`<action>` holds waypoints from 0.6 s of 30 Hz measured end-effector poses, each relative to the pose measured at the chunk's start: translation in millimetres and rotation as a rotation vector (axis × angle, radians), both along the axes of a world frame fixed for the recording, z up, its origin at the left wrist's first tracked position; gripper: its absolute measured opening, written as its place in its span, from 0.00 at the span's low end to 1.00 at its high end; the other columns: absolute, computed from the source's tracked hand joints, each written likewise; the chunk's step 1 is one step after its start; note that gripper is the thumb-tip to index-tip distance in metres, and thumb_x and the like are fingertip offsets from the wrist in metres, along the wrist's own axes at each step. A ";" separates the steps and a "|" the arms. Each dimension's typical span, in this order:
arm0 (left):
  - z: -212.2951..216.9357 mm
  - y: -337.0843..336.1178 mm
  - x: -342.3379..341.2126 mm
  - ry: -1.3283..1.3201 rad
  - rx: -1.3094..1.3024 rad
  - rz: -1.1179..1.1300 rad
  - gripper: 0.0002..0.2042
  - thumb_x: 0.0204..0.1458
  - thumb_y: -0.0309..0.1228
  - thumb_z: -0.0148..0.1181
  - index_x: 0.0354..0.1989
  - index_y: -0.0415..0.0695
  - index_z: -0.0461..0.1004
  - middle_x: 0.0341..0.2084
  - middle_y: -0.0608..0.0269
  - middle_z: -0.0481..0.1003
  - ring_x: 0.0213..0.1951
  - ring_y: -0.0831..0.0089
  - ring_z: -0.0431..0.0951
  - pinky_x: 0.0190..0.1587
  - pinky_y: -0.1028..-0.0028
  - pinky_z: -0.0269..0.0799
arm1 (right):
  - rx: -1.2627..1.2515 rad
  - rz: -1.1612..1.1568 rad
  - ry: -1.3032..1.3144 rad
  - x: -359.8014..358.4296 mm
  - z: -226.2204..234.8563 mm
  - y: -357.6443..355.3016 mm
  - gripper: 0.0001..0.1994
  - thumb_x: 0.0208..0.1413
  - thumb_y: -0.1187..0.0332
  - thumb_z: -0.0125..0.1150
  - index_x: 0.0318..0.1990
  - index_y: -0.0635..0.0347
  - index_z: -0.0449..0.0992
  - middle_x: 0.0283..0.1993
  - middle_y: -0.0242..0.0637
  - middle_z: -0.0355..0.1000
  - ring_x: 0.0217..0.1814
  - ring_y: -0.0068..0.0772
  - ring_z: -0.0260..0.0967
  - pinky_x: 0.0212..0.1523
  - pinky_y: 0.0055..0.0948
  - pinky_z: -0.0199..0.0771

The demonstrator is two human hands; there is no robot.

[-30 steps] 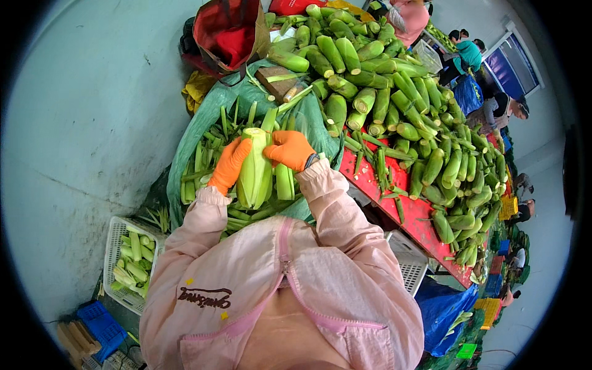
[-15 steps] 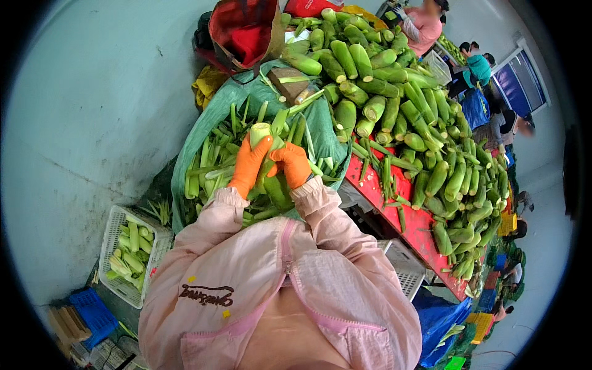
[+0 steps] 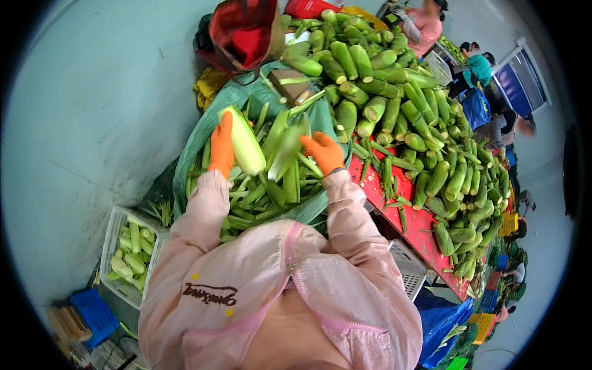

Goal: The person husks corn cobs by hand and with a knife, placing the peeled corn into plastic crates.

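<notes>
My left hand (image 3: 223, 147), in an orange glove, is closed around an ear of corn (image 3: 245, 143) with pale green inner husk showing. The ear is tilted, its upper end toward the left. To its right, my right hand (image 3: 323, 152), also gloved in orange, has its fingers bent at the edge of a loose strip of corn husk (image 3: 285, 151), which is smeared by motion. Both hands are over a large green sack (image 3: 185, 161) with its mouth spread wide. Stripped husks (image 3: 251, 198) fill the sack below them.
A heap of unpeeled corn (image 3: 394, 98) covers the red table (image 3: 394, 213) on the right. A white crate (image 3: 110, 262) of peeled ears stands at lower left. Beyond the sack are a red bag (image 3: 225, 28) and a brown block (image 3: 285, 83). Other people work at far right.
My hands have moved apart. The ear went left with my left hand and now shows paler husk; my right hand moved right, and a loose husk strip now hangs between them.
</notes>
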State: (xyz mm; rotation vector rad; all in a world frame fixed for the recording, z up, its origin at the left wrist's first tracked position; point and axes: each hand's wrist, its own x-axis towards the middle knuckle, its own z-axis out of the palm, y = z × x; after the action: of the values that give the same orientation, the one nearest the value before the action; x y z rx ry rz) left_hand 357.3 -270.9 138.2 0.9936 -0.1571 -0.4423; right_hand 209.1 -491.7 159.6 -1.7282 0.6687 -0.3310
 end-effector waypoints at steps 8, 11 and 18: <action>16.1 -9.4 -43.2 -0.207 0.072 -0.285 0.29 0.55 0.52 0.59 0.54 0.39 0.71 0.44 0.64 0.75 0.42 0.76 0.75 0.47 0.74 0.70 | -0.352 0.435 0.075 32.8 36.0 49.0 0.31 0.40 0.48 0.68 0.45 0.65 0.78 0.40 0.48 0.78 0.42 0.42 0.76 0.44 0.34 0.73; 7.4 4.9 -38.7 -0.214 0.133 -0.368 0.30 0.55 0.53 0.59 0.56 0.39 0.71 0.46 0.63 0.75 0.44 0.76 0.74 0.48 0.75 0.70 | -0.194 0.458 0.074 32.1 33.7 47.7 0.24 0.39 0.55 0.67 0.41 0.66 0.80 0.34 0.46 0.78 0.35 0.41 0.75 0.40 0.33 0.73; 13.1 -3.5 -47.4 -0.208 0.040 -0.220 0.28 0.56 0.47 0.61 0.60 0.41 0.68 0.47 0.66 0.74 0.45 0.78 0.73 0.51 0.77 0.67 | 0.296 0.246 -0.035 28.4 10.4 48.8 0.06 0.42 0.70 0.62 0.27 0.64 0.77 0.24 0.34 0.73 0.23 0.30 0.69 0.25 0.29 0.68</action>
State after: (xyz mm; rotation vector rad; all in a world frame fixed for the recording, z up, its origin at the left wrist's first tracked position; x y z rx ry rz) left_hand 309.9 -274.4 151.3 1.0658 -0.4493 -0.5434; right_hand 237.5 -442.9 170.0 -1.4970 0.4476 -0.0846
